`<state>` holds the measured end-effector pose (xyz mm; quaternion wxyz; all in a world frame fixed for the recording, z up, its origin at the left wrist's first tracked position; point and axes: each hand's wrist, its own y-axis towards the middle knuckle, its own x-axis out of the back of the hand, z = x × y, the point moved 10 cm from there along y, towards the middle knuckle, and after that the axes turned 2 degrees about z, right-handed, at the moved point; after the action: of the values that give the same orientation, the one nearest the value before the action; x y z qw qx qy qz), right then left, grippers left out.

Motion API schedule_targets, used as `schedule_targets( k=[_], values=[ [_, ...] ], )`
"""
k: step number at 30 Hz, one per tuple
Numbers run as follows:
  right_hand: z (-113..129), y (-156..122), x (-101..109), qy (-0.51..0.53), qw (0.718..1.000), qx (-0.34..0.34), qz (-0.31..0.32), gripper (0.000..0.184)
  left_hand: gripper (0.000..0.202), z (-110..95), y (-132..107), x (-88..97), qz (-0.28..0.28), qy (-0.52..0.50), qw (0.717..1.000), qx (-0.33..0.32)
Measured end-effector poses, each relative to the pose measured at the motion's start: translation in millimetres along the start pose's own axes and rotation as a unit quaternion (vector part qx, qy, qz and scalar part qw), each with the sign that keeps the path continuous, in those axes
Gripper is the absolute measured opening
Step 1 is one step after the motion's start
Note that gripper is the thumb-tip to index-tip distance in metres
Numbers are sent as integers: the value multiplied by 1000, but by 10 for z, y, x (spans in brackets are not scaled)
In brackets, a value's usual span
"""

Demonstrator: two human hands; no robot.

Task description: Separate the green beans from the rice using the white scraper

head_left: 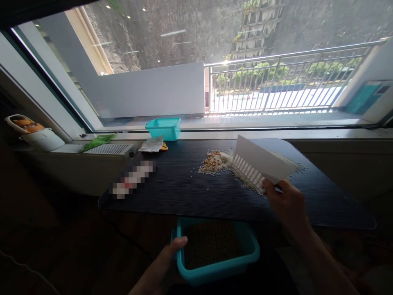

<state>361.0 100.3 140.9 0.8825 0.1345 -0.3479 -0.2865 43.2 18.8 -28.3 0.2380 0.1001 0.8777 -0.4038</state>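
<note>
the right hand (287,200) pinched a stiff white rectangular sheet with a row of slots (262,157) by its near corner, holding it tilted over a black wood-grained table (178,192). small pale grains (242,178) lay spread along the slotted edge and behind the sheet, and a heap of yellow kernels (213,160) mixed with pale grains lay just left of it. the left hand (162,260) gripped the left rim of a turquoise rectangular plastic bin (221,270) below the table's near edge, thumb over the rim, other fingers hidden. its brown contents (211,246) seemed granular, though deep shade made that uncertain. a turquoise plastic tub (166,132) stood behind a flat silvery packet (152,144) at the far side.
</note>
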Motion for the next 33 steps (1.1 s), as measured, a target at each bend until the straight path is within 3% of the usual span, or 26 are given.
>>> schedule_targets(
  k=[5, 10, 18, 24, 33],
  values=[
    [24, 78, -163, 49, 998, 14, 30, 22, 67, 60, 66, 57, -12, 2, 1000, 14],
    [72, 90, -319, 66, 995, 25, 66, 24, 64, 36, 20, -26, 8, -13, 1000, 4],
    [62, 69, -356, 105, 990, -13, 93, 27, 66, 95, 102, 119, -8, -12, 1000, 20],
    [140, 78, -473, 109, 987, 22, 118, 28, 66, 28, 63, 4, 7, 1, 1000, 6],
    [182, 2, -257, 105, 988, 29, 113, 22, 60, -19, -1, -67, 1, -7, 1000, 4]
  ],
)
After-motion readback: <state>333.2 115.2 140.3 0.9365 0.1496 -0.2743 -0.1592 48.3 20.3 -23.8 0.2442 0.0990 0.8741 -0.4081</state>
